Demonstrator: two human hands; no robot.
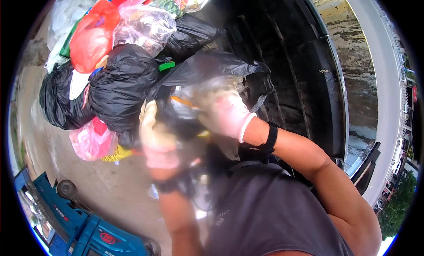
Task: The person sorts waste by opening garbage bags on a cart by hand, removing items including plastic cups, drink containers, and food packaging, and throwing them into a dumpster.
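An opened black plastic bag [205, 64] spreads between my two hands, with whitish and orange trash [183, 101] showing inside. My left hand [157, 134], in a pale glove with a pink cuff, is closed on the bag's near left edge. On the right, my gloved right hand [227, 112] is at the bag's opening, against its contents; motion smears its fingers, so their grip cannot be made out. A full black bag [126, 86] lies just left of the opened one.
Red [93, 35], clear [145, 28] and pink bags [92, 139] are piled at upper left. A dark ribbed metal container wall [296, 57] rises at right. Blue vehicles [106, 234] stand at lower left on concrete ground [128, 185]. A road [375, 44] runs along the far right.
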